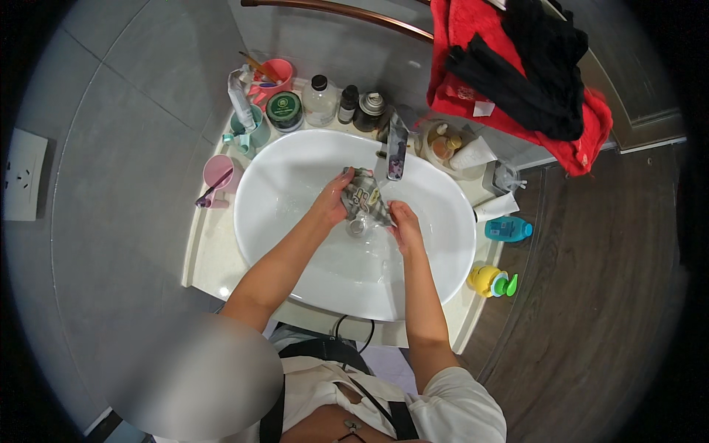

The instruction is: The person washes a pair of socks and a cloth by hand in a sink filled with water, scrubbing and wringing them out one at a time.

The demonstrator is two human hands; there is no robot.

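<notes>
A small grey checked cloth item (363, 196) with pale lettering and a yellowish patch is stretched between my hands, above the drain of the white oval washbasin (258, 244). My left hand (336, 199) grips its left edge, thumb on top. The lower right corner is pinched in my right hand (405, 224). Just behind the cloth stands the metal faucet (396, 151), its spout pointing toward me. Beneath the cloth the round drain fitting (357, 227) partly shows. Wet glints lie on the basin's bottom; whether water is running I cannot tell.
Along the counter's back stand a green-lidded jar (285, 109), a clear bottle (320, 102) and dark bottles. A pink cup (221, 174) sits at left. A blue bottle (508, 229) and yellow pump bottle (487, 281) line the right edge. A red towel (461, 59) hangs at back right.
</notes>
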